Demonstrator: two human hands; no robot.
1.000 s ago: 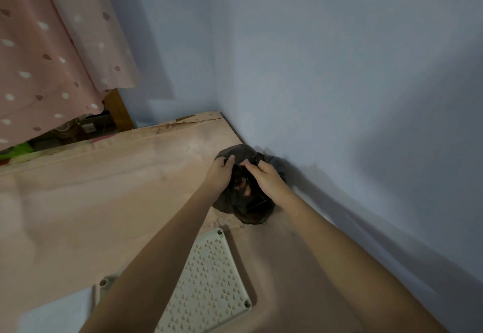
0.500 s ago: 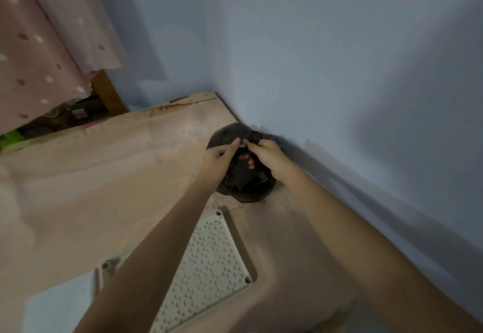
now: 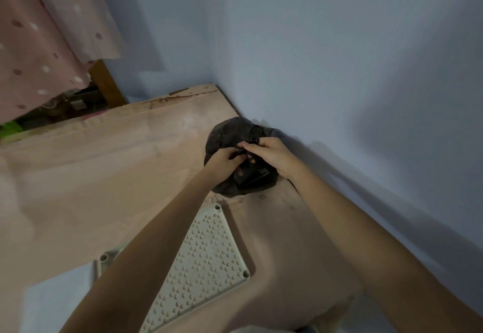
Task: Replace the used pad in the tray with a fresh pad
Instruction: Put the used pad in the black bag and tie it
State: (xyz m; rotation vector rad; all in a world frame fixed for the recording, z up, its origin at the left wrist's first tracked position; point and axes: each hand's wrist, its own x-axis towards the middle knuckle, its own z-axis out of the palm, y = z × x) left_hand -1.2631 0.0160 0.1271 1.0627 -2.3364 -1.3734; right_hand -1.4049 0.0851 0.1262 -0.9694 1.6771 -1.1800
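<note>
Both hands work the dark crumpled plastic bag (image 3: 224,134) in the far corner: left hand (image 3: 226,160) and right hand (image 3: 271,153) pinch its gathered top between them. The perforated cream plastic tray grid (image 3: 206,259) lies near, below the left forearm; no pad visible, presumably bagged.

Both bare forearms stretch forward and converge; the left hand (image 3: 226,159) and right hand (image 3: 271,155) meet fingertip to fingertip, fingers curled, pinching dark crumpled plastic between them

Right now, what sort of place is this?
Probably a corner of a home room, at floor level: bare blue walls meet over a pinkish floor mat, with a dotted pink curtain at the left. Both hands grip a black bag beside a perforated tray grid.
</note>
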